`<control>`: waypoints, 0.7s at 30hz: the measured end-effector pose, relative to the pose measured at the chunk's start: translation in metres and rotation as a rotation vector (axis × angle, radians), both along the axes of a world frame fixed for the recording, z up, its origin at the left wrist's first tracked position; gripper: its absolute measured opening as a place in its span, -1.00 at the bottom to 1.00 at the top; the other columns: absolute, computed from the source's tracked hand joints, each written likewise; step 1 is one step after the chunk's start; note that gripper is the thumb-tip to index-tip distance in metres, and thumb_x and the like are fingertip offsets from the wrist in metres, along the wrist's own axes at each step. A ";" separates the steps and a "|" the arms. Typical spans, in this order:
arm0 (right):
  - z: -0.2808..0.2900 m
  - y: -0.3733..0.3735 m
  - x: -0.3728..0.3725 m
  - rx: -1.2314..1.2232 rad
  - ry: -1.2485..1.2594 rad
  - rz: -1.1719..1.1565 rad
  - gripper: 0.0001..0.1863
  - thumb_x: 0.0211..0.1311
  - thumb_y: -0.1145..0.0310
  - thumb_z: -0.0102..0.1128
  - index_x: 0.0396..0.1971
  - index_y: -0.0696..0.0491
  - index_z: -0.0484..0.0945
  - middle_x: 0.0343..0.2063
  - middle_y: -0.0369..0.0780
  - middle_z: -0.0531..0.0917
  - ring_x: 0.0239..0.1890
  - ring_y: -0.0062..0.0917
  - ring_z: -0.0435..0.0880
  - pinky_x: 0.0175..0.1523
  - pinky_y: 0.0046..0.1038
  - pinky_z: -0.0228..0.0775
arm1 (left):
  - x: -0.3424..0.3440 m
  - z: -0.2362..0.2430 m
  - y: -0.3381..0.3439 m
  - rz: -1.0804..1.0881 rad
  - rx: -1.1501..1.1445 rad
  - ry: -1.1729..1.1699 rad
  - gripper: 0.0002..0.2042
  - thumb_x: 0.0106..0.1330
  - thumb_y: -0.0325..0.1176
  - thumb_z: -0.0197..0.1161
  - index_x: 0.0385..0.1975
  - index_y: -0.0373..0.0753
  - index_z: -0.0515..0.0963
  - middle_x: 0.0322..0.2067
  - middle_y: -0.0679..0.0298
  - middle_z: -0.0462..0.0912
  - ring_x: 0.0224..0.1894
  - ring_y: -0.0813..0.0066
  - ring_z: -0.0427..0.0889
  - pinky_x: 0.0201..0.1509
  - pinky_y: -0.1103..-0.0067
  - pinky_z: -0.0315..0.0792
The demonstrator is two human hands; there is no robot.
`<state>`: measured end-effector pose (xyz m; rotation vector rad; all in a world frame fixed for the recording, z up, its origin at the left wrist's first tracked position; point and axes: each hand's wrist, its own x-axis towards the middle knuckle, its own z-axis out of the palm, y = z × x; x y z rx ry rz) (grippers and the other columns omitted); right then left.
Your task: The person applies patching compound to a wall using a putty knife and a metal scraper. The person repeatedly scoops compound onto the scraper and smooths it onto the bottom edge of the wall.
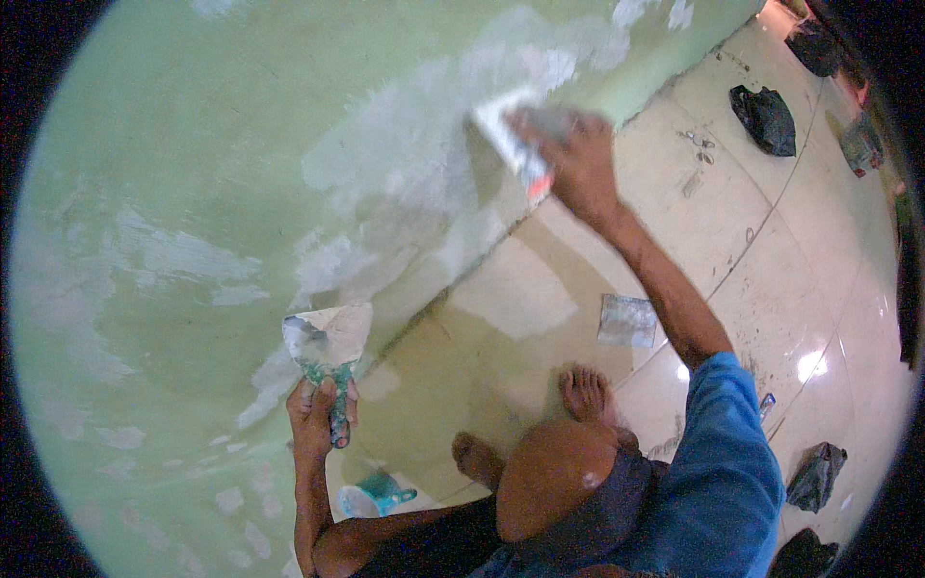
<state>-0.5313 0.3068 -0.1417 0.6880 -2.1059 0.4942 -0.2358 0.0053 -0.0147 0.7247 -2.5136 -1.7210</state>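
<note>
My left hand (313, 409) is wrapped round the green, putty-smeared handle of a putty knife (337, 332). White putty and a grey smear coat its broad blade, which points up beside the wall. Farther off and to the right, my right hand (583, 164) grips a wide flat putty scraper (509, 135), pale with a reddish corner. Motion blurs this scraper, and its edge lies at or very close to the green wall (241, 96). Around it the wall carries a large patch of whitish-grey putty (395, 135).
A teal-handled container (376, 494) with white stuff in it is on the floor near my left forearm. A grey rectangular sheet (626, 321) lies beyond my bare foot (588, 390). Black plastic bags (763, 120) dot the pale tiled floor (694, 231) at right.
</note>
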 end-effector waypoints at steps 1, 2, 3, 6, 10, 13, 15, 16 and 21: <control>0.028 0.003 -0.007 -0.061 0.039 -0.041 -0.35 -0.01 0.45 0.08 0.16 -0.38 0.34 -0.12 -0.26 0.48 -0.12 -0.32 0.42 -0.07 -0.19 0.19 | 0.004 -0.001 -0.003 0.004 -0.010 -0.002 -0.73 0.35 -0.23 -0.04 -0.37 -0.33 0.46 -0.74 0.25 0.46 -0.88 0.67 0.26 -0.87 0.72 0.08; 0.047 0.008 -0.023 -0.151 0.167 -0.036 -0.34 -0.03 0.46 0.09 0.16 -0.37 0.34 -0.18 -0.26 0.49 -0.15 -0.31 0.42 -0.09 -0.22 0.19 | 0.004 -0.004 -0.005 0.001 -0.016 0.014 -0.73 0.36 -0.22 -0.04 -0.37 -0.33 0.45 -0.74 0.25 0.46 -0.88 0.67 0.26 -0.87 0.72 0.08; 0.058 0.011 -0.038 -0.111 0.163 -0.044 -0.33 -0.06 0.45 0.17 0.16 -0.33 0.35 -0.09 -0.30 0.49 -0.10 -0.35 0.42 -0.03 -0.25 0.18 | 0.004 -0.006 -0.005 -0.004 -0.019 0.033 -0.73 0.36 -0.22 -0.04 -0.37 -0.33 0.45 -0.74 0.25 0.46 -0.88 0.67 0.26 -0.87 0.72 0.09; 0.037 0.010 -0.038 -0.054 0.060 -0.010 -0.31 -0.09 0.44 0.25 0.15 -0.30 0.36 0.01 -0.36 0.49 -0.04 -0.39 0.41 0.04 -0.27 0.17 | 0.001 -0.008 0.000 0.062 0.004 0.035 -0.72 0.36 -0.21 -0.04 -0.38 -0.33 0.45 -0.73 0.25 0.46 -0.87 0.66 0.27 -0.87 0.72 0.10; -0.037 0.007 -0.005 0.019 -0.039 0.092 -0.36 -0.09 0.43 0.26 0.11 -0.26 0.41 -0.02 -0.36 0.51 -0.05 -0.36 0.43 0.05 -0.28 0.17 | 0.000 -0.005 0.000 0.020 -0.049 0.038 -0.73 0.36 -0.22 -0.03 -0.39 -0.33 0.44 -0.73 0.25 0.45 -0.87 0.65 0.28 -0.86 0.72 0.11; -0.040 0.021 -0.009 -0.103 -0.054 0.101 -0.38 -0.04 0.43 0.13 0.12 -0.33 0.39 -0.19 -0.24 0.51 -0.08 -0.31 0.40 -0.06 -0.22 0.21 | 0.001 -0.004 -0.003 0.044 -0.014 0.033 -0.73 0.36 -0.24 -0.04 -0.39 -0.34 0.44 -0.74 0.25 0.44 -0.86 0.65 0.29 -0.85 0.71 0.12; -0.008 0.030 -0.031 -0.201 -0.086 -0.007 -0.32 -0.10 0.50 0.16 0.13 -0.32 0.37 -0.11 -0.22 0.51 -0.08 -0.26 0.41 -0.04 -0.21 0.21 | 0.003 -0.002 -0.003 0.037 0.040 0.000 -0.74 0.36 -0.24 -0.04 -0.39 -0.34 0.44 -0.74 0.25 0.44 -0.85 0.64 0.30 -0.84 0.71 0.13; 0.011 0.031 -0.040 -0.275 -0.019 -0.051 -0.30 -0.12 0.51 0.17 0.13 -0.31 0.37 -0.10 -0.21 0.51 -0.09 -0.24 0.41 -0.04 -0.20 0.21 | 0.004 -0.004 -0.005 0.038 0.040 0.009 -0.74 0.36 -0.25 -0.04 -0.40 -0.34 0.44 -0.74 0.25 0.44 -0.85 0.64 0.31 -0.84 0.71 0.14; -0.003 0.019 -0.042 -0.235 -0.042 0.015 -0.29 -0.14 0.49 0.20 0.13 -0.31 0.37 -0.09 -0.21 0.51 -0.08 -0.24 0.42 -0.01 -0.20 0.20 | 0.007 -0.009 -0.007 0.093 -0.004 0.049 -0.74 0.36 -0.25 -0.03 -0.39 -0.35 0.44 -0.74 0.24 0.44 -0.84 0.64 0.31 -0.82 0.71 0.17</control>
